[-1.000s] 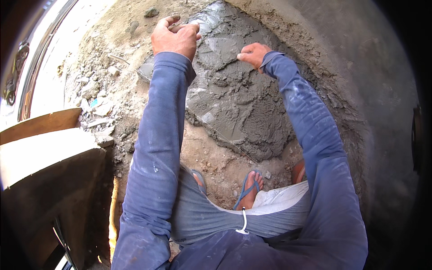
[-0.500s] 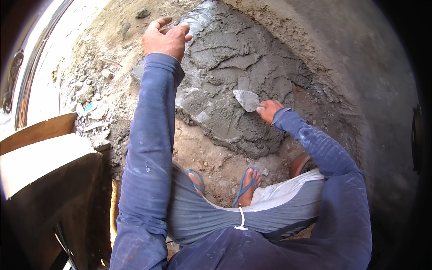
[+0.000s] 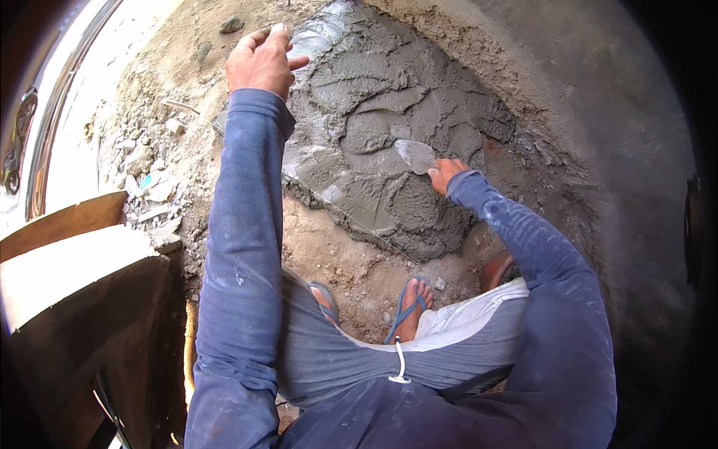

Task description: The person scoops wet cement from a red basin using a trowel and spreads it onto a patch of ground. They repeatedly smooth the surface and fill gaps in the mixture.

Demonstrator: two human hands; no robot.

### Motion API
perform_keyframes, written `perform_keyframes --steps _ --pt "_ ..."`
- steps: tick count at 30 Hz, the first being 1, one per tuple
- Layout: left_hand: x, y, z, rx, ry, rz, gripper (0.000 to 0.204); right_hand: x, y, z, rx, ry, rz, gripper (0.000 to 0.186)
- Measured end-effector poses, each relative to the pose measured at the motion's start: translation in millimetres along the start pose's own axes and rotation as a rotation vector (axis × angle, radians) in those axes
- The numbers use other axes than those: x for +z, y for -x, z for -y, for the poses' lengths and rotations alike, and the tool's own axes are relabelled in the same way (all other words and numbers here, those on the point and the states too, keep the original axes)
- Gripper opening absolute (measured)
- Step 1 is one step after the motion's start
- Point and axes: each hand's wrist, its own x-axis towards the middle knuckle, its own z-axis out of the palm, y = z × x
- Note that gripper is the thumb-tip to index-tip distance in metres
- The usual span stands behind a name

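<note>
My right hand (image 3: 447, 176) is closed round the handle of a pointed trowel (image 3: 415, 156). The trowel's grey blade lies against the wet mortar (image 3: 374, 97), its tip pointing left, and the handle is hidden by my fingers. Out at the far left of the mortar, my left hand (image 3: 262, 63) hovers with its fingers apart and partly bent; nothing shows in it. Smooth curved ridges mark the mortar around the blade. A thin string (image 3: 363, 223) runs slantwise along the mortar's near edge.
Rubble and stone chips (image 3: 146, 168) lie at the left. A curved board-like piece (image 3: 82, 269) stands at lower left. A reddish-brown rounded object (image 3: 496, 269) is by my right knee. My sandalled foot (image 3: 410, 307) is close to the mortar. A grey floor (image 3: 598, 112) spreads at right.
The trowel has moved slightly right and turned a little, leaving a fresh curved ridge in the mortar. My left hand has shifted slightly left, and its fingers have spread.
</note>
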Motion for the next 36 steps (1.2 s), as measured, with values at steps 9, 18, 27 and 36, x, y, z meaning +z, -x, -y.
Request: perform_keyframes --steps 9,18,27,36 --pt "0 -1 15 -0.108 -0.199 0.234 0.041 -40 122 -175 0.0 -0.057 -0.058 0.042" --pt "27 30 34 0.117 -1.065 0.835 0.051 -15 380 -326 0.655 0.047 0.152 0.045" --pt "22 31 34 0.074 -1.141 0.912 0.053 150 332 -307 1.001 0.018 0.015 0.042" --pt "-13 34 32 0.009 -1.075 0.923 0.05 106 365 -251 0.993 -0.1 -0.117 0.05"
